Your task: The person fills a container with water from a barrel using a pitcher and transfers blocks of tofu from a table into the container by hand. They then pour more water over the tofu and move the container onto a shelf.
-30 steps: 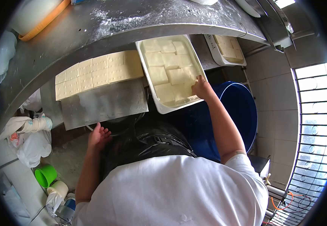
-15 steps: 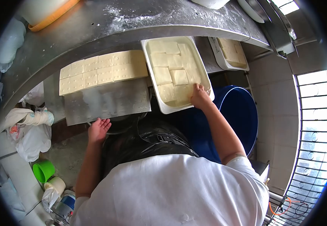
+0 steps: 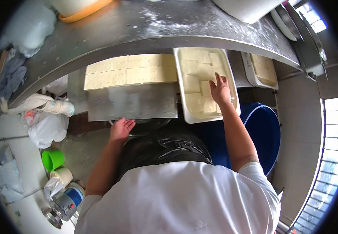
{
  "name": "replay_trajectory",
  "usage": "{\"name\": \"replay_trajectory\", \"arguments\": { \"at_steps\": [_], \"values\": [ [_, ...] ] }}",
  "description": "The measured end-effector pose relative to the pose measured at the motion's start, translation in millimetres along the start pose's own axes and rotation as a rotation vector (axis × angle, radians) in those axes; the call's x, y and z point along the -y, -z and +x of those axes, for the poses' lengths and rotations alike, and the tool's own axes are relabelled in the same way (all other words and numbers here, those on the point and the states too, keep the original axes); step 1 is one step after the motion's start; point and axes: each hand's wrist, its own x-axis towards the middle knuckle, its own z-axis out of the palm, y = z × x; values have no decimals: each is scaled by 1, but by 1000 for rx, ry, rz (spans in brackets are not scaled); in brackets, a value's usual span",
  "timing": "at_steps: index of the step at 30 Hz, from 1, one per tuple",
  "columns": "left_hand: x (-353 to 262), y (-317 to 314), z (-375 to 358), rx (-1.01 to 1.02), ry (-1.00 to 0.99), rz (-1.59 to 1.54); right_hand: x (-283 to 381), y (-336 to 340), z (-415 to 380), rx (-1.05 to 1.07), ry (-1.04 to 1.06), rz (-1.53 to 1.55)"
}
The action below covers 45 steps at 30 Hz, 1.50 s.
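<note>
Pale blocks (image 3: 132, 71) stand in two rows on a metal sheet (image 3: 138, 103) left of centre. Beside them a white tub (image 3: 235, 99) holds liquid with several pale slabs (image 3: 192, 83) in it. Over the tub's right part is my right hand (image 3: 220, 89), fingers apart, nothing seen in it; whether the fingertips touch a slab is unclear. My left hand (image 3: 122, 128) lies at the sheet's front edge, palm up, fingers spread and empty.
A metal shelf (image 3: 138, 33) crosses above. A second tub (image 3: 270, 85) sits at the right, with a blue barrel (image 3: 260, 136) below. At lower left are a green bucket (image 3: 53, 160) and white bags (image 3: 50, 130).
The whole view has shifted, with the scene displaced to the right. My right hand has moved up from the tub's lower right corner, over the slabs. My left hand stays by the sheet's edge.
</note>
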Motion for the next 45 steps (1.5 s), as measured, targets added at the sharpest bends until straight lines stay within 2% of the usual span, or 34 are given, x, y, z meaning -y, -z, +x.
{"name": "replay_trajectory", "arguments": {
  "at_steps": [1, 2, 3, 5, 7, 9, 11, 13, 15, 17, 19, 20, 21, 23, 25, 27, 28, 29, 31, 32, 33, 35, 36, 38, 39, 41, 43, 45],
  "values": [
    [3, 0, 0, -16, -21, -6, -5, -17, 1, 15, 81, -44],
    [5, -2, 1, -14, 7, 5, -38, -52, 8, 26, 210, -93],
    [6, -3, 0, -11, 35, 16, -49, -68, 8, 96, 69, -2],
    [11, -5, -4, 4, 43, 59, -27, -39, 9, 158, 64, -32],
    [9, -6, -10, 18, 55, 97, -17, -30, 20, -63, -134, 122],
    [-4, -14, -21, 67, 322, 408, -32, -41, 45, -180, -324, 240],
    [-21, -48, -36, 114, 311, 463, -35, -57, 70, 30, -653, 756],
    [-39, -84, -31, 190, 91, 546, 43, -47, 75, 404, -591, 1099],
    [-62, -120, -7, 240, -41, 485, 128, -37, 72, 989, -338, 1697],
    [-95, -159, 7, 174, -60, 357, 233, 11, 45, 905, -174, 1655],
    [-119, -149, 52, 219, -131, 293, 280, 23, 35, 776, -4, 1508],
    [-138, -146, 56, 154, -274, 414, 283, 16, 34, 678, 94, 1296],
    [-159, -140, 58, 91, -419, 536, 280, 9, 32, 678, 92, 1299],
    [-190, -104, 73, -327, -1070, 1129, 257, -7, 30, 281, 458, 514],
    [-223, -63, 77, -629, -1284, 1370, 215, -39, 25, 234, 510, 437],
    [-235, -37, 83, -863, -1088, 1516, 184, -57, 13, 61, 603, 145],
    [-242, -28, 88, -812, -748, 1579, 174, -58, 8, 74, 624, 134],
    [-236, -26, 96, -803, -750, 1585, 173, -59, 2, 73, 615, 132],
    [-218, -28, 106, -694, -507, 1539, 173, -59, -6, 50, 608, 45],
    [-212, -30, 106, -585, -472, 1503, 175, -59, -6, 47, 600, 44],
    [-206, -34, 106, -570, -589, 1476, 178, -59, -6, 54, 579, 42],
    [-209, -43, 99, -550, -594, 1292, 180, -59, -7, 59, 550, 39],
    [-214, -45, 93, -542, -595, 1298, 179, -60, -7, 51, 549, 34],
    [-225, -42, 87, -356, -499, 804, 179, -60, -7, 43, 543, 24],
    [-231, -38, 88, -349, -498, 806, 179, -59, -6, 51, 541, 28],
    [-243, -33, 86, -259, -235, 737, 180, -60, -6, 57, 534, 31],
    [-233, -31, 78, -231, -306, 780, 182, -63, -6, 35, 501, -7],
    [-223, -22, 86, -193, -555, 782, 182, -63, -4, 32, 499, 2]
  ]
}}
